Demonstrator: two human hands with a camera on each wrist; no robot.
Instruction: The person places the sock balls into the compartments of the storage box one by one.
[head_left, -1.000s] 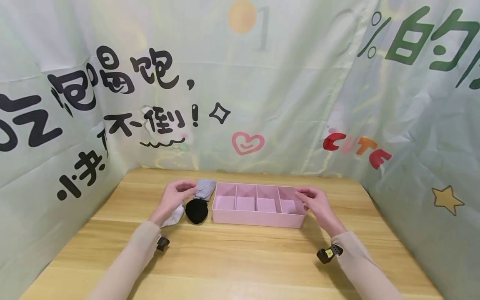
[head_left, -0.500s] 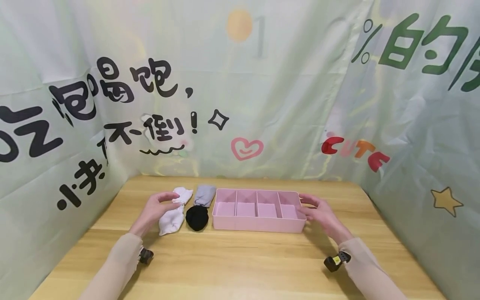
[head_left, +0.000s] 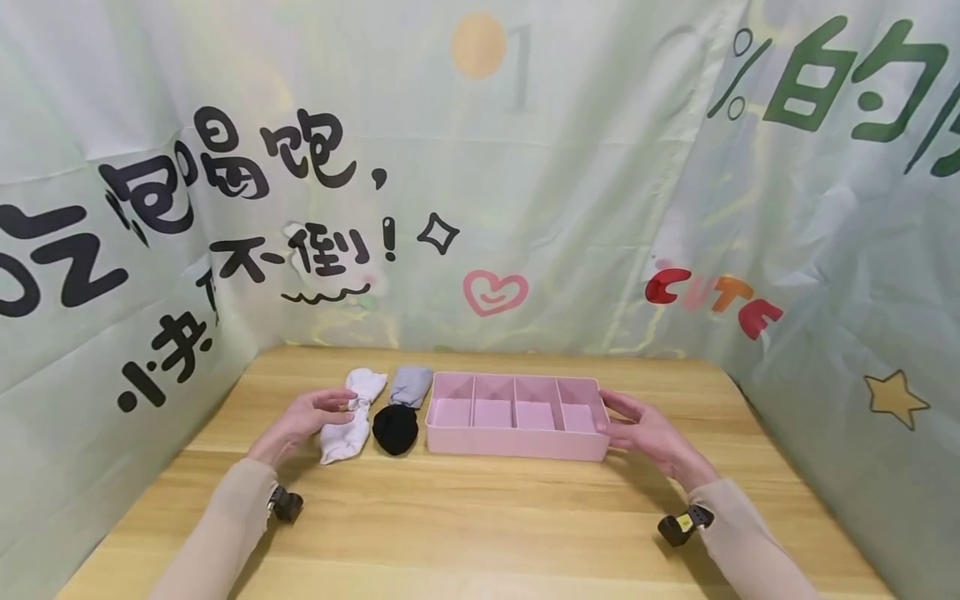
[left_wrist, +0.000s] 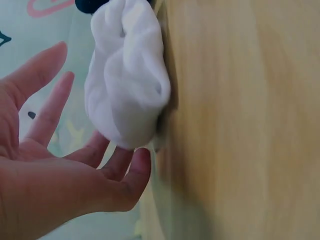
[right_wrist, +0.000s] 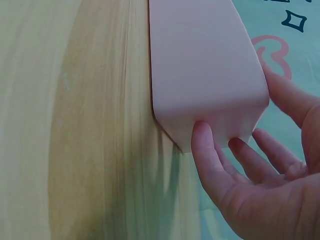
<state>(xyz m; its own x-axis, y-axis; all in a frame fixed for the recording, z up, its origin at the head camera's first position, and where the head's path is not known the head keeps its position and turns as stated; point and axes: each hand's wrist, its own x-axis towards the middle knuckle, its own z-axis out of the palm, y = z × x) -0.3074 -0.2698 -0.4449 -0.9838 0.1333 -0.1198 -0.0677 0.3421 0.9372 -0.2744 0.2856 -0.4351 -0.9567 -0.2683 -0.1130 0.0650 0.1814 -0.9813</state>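
My left hand [head_left: 303, 421] is beside two white sock bundles, the front one [head_left: 346, 438] and the back one [head_left: 367, 384], fingers loosely spread. In the left wrist view, its fingertips are right at the end of the front white bundle [left_wrist: 127, 85]. To the right of these lie a black sock bundle [head_left: 395, 430] and a grey one [head_left: 411, 386]. The pink divided box [head_left: 517, 442] stands on the table; its compartments show no contents. My right hand [head_left: 648, 437] rests its extended fingers against the box's right end, also seen in the right wrist view, where the box [right_wrist: 207, 55] fills the top.
The wooden table [head_left: 480, 525] reaches back to a pale printed cloth [head_left: 570, 192], which hangs along the back and both sides. A small black camera is strapped to each wrist.
My left hand has moved left from near the grey bundle to the white ones. My right hand has shifted from the box's right rim to the outside of its right end, fingers spread wider.
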